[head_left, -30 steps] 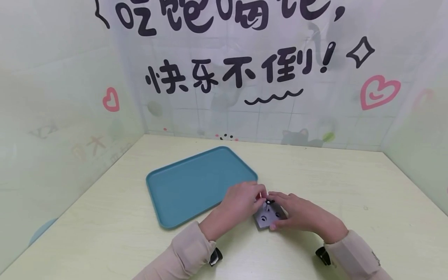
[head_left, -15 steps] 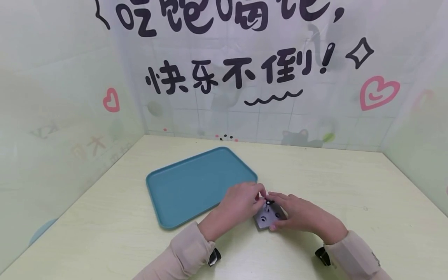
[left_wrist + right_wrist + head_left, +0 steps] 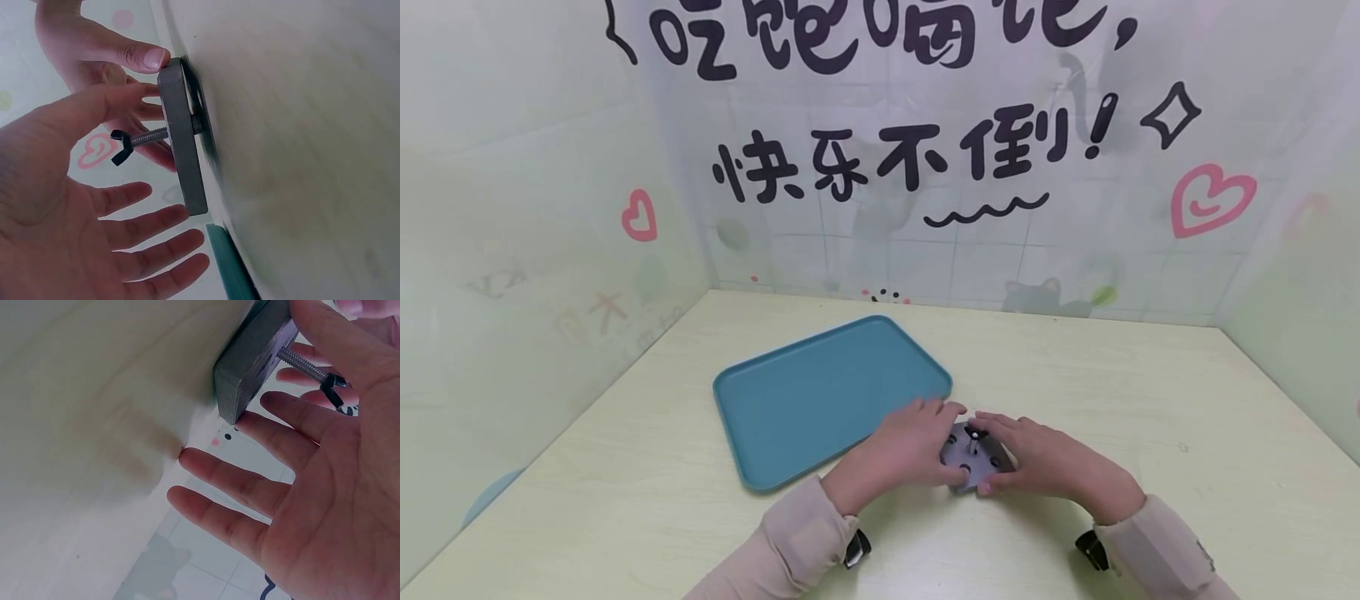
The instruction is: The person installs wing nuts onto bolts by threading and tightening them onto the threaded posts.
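Note:
A grey metal plate (image 3: pixel 958 455) with several holes lies low over the table, between my two hands. A threaded bolt (image 3: pixel 150 137) stands up out of it, with a black wing nut (image 3: pixel 121 147) at its outer end. On the right side, my right hand (image 3: pixel 1041 457) holds the plate by its edges between thumb and fingers. My left hand (image 3: pixel 904 448) is at the left side, fingers spread and fairly straight, its thumb near the front edge of the plate. Whether the left fingers touch it I cannot tell. Underneath, a dark part shows in the left wrist view.
A blue tray (image 3: pixel 827 396) lies on the pale wooden table (image 3: pixel 1112 375), just left of and behind the plate. Printed curtains (image 3: pixel 880 250) enclose the table at the back and sides.
The left fingers, earlier pinching at the wing nut, have let go and spread out to the plate's left side. My right hand and the plate stay in place.

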Available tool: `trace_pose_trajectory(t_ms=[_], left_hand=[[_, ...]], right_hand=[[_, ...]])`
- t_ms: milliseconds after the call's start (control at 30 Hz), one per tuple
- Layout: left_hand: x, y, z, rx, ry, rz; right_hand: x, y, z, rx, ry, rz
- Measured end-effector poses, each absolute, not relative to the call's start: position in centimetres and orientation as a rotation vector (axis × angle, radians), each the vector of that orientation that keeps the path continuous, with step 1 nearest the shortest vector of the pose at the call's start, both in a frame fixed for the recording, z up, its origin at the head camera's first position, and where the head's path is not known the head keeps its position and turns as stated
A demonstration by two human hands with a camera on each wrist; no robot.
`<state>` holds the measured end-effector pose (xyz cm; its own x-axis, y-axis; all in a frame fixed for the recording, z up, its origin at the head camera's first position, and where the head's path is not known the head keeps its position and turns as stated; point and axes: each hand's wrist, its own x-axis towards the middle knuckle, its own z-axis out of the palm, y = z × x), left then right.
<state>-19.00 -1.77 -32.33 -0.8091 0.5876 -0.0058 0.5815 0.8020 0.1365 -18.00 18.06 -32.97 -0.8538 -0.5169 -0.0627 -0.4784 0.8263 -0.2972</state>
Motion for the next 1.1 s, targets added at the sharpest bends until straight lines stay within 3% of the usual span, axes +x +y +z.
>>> trace_pose_trajectory(t_ms=[800, 1100], left_hand=[[-18.6, -1.9, -32.6, 0.824, 2.873, 0.164], [-18.6, -2.0, -32.8, 0.842, 2.871, 0.158]], right_hand=[[-18.0, 18.3, -32.1, -0.707, 2.848, -0.496], [-17.7, 18.0, -30.6, -0.853, 3.038, -0.47]])
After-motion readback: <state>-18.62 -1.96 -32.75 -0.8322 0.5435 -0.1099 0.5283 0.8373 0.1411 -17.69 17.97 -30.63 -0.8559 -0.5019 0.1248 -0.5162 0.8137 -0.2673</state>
